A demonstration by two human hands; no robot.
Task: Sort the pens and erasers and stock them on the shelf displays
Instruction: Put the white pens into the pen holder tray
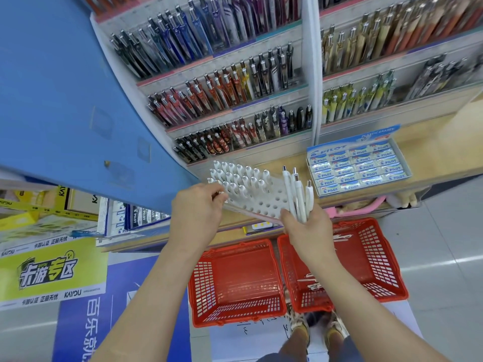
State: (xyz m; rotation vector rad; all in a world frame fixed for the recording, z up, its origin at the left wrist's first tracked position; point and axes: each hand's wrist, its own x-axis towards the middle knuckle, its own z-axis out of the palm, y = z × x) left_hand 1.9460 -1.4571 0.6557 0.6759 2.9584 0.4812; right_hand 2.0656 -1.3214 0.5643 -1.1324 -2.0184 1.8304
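Two red baskets stand on the floor below the worktop (431, 137): the left basket (203, 278) and the right basket (376, 257), the latter holding a few loose white pens (313, 280). On the worktop lies one white perforated rack (264, 202), tilted toward me, with three rows of standing pens (240, 176), roughly twenty; I cannot settle the exact count. Just right of it sits one open eraser box (379, 132), its blue-and-white erasers (363, 168) packed in four columns. Behind rises the shelf display (261, 104), five tiers of dark and coloured pens in the left bay; a second bay stands to the right. A blue panel (52, 87) fills the left side. My right forearm crosses the right basket and hides part of its contents; my left hand (198, 207) covers the rack's near left corner. That hand's fingers curl in and pinch one pen at that corner. My right hand (308, 226) grips an upright bundle of white pens (300, 197), three metal tips showing, touching the rack's right edge
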